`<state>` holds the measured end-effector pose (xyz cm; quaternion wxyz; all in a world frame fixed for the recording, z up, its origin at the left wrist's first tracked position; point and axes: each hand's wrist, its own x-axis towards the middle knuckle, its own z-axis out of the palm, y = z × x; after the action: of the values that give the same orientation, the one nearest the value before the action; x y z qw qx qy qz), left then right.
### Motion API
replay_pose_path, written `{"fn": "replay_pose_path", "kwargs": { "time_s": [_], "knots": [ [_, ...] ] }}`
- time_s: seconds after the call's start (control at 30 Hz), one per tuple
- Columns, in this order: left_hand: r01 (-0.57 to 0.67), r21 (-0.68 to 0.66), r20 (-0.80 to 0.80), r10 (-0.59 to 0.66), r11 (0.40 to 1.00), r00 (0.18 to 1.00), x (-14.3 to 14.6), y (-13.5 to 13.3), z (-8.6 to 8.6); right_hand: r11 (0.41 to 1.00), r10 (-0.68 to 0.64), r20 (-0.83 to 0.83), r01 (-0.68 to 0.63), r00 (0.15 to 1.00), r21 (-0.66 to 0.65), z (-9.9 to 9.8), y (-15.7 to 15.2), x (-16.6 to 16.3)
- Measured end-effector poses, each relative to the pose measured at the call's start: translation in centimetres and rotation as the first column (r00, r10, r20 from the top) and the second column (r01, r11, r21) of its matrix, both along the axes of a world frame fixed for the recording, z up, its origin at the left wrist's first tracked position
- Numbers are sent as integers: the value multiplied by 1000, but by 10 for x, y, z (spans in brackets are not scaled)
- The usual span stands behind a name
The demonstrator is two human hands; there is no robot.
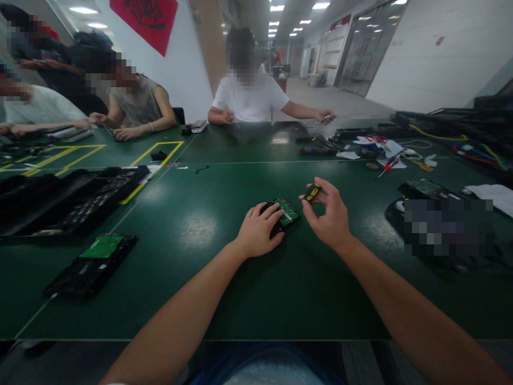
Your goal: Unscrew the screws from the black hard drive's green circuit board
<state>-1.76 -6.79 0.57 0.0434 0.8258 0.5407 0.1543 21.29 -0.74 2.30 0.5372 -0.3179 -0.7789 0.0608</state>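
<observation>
A small black device with a green circuit board [287,214] lies on the dark green table [224,278] in front of me. My left hand [258,231] rests on its left side, fingers curled over the casing and holding it down. My right hand [328,215] pinches a small screwdriver with a yellow and black handle [312,192], held just right of and above the board. Its tip is hidden from view.
Black trays of parts [76,200] and a board in a black case [94,263] lie at left. Tools, paper and cables [385,149] are scattered at the right. Other people sit across the table and at far left, working with their own hands.
</observation>
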Motion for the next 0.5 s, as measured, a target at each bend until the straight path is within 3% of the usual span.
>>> {"fn": "replay_pose_path", "kwargs": {
  "time_s": [0.17, 0.5],
  "knots": [
    [-3, 9, 0, 3, 1000, 1000, 0, -1, 1, 995, -82, 36, 80, 996, 56, 3, 0, 3],
    [-40, 29, -24, 41, 999, 999, 6, 1, -2, 998, -44, -7, 44, 999, 34, -2, 2, 1]
  ]
}}
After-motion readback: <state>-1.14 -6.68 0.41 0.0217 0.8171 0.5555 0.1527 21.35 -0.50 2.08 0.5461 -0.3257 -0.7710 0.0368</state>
